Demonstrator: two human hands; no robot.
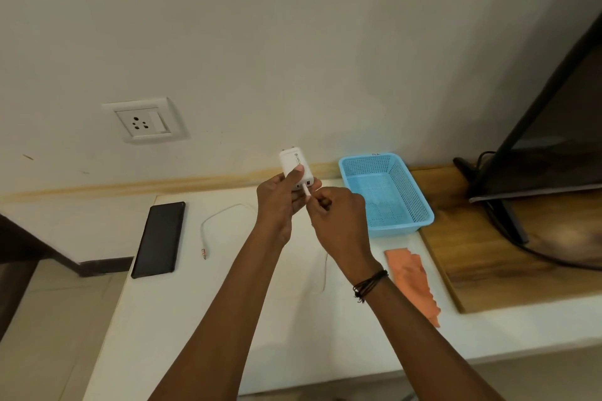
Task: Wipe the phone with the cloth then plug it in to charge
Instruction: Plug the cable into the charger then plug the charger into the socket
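Both forearms reach forward over the white table (182,319). Right of them lies the orange cloth (411,280), with the black phone (159,239) flat at the left, screen up. Between, the white cable (217,220) loops across the table. Higher, the left hand (277,205) grips the white charger adapter (294,171) while the right hand (338,221) pinches the cable's plug at its port. Beyond sit a blue basket (387,195) and the wall socket (145,120).

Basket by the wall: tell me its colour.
Light blue perforated plastic basket, shown best in the head view.
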